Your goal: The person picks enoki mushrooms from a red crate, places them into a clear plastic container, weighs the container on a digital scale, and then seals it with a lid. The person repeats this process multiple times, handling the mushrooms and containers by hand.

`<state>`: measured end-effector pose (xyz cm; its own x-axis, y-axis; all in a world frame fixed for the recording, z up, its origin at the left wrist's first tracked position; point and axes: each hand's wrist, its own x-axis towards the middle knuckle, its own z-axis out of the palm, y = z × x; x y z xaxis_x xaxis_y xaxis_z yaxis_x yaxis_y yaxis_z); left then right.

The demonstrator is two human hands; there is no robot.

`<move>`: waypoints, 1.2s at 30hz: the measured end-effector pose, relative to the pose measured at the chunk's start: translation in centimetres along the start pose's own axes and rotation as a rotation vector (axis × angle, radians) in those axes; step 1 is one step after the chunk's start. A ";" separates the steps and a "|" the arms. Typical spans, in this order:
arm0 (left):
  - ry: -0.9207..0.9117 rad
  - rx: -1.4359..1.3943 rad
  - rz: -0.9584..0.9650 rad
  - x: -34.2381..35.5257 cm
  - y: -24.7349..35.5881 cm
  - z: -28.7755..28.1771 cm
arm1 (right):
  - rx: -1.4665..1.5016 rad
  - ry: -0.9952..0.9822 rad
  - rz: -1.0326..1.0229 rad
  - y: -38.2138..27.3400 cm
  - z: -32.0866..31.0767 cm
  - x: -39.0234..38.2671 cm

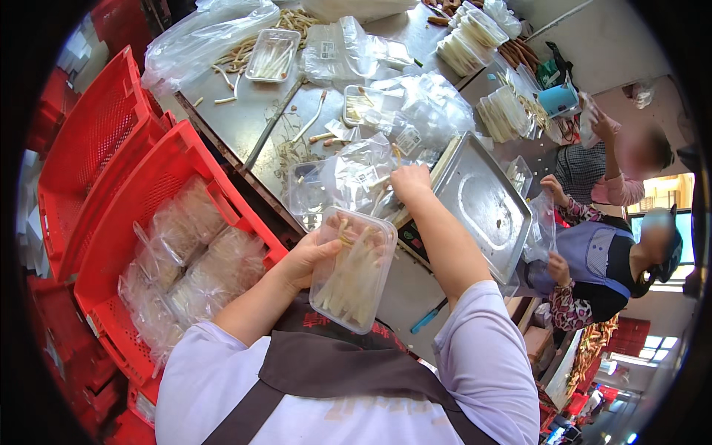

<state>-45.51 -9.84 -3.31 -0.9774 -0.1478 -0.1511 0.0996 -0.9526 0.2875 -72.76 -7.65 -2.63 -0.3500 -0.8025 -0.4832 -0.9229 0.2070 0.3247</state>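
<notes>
My left hand (302,261) is closed on the edge of a clear plastic tray (354,278), tilted in front of my chest. Pale, slender stalks of some vegetable lie in it, several with brownish ends. Over the table, my right hand (411,182) has its fingers pinched together. A pale stalk with a brown tip (397,154) sticks out from those fingers, which are partly hidden. Just beyond my hands, crumpled clear bags (363,167) with white labels cover part of another clear tray (305,189).
To my left, a red crate (189,159) holds bagged goods. A metal pan (486,211) sits right of my right hand. A filled tray (273,55), loose stalks and a dark rod (271,126) lie on the metal table (222,122). Two people work at the right.
</notes>
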 end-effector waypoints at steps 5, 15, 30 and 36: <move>-0.045 -0.105 -0.038 0.8 0.5 0.2 | 0.002 -0.034 0.071 -0.5 0.6 1.2; -0.157 -0.235 -0.094 2.1 1.6 0.6 | -0.004 -0.054 0.199 -1.5 0.8 0.8; -0.027 -0.090 -0.098 2.3 1.7 1.5 | 0.081 0.022 0.172 -0.8 0.7 0.6; -0.172 -0.295 -0.180 3.3 1.3 1.6 | 0.565 0.137 0.192 1.9 -1.4 0.4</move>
<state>-48.88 -11.12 -1.94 -0.9987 0.0512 -0.0060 -0.0511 -0.9985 -0.0178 -74.46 -8.32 -1.08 -0.5295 -0.7784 -0.3373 -0.8007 0.5899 -0.1042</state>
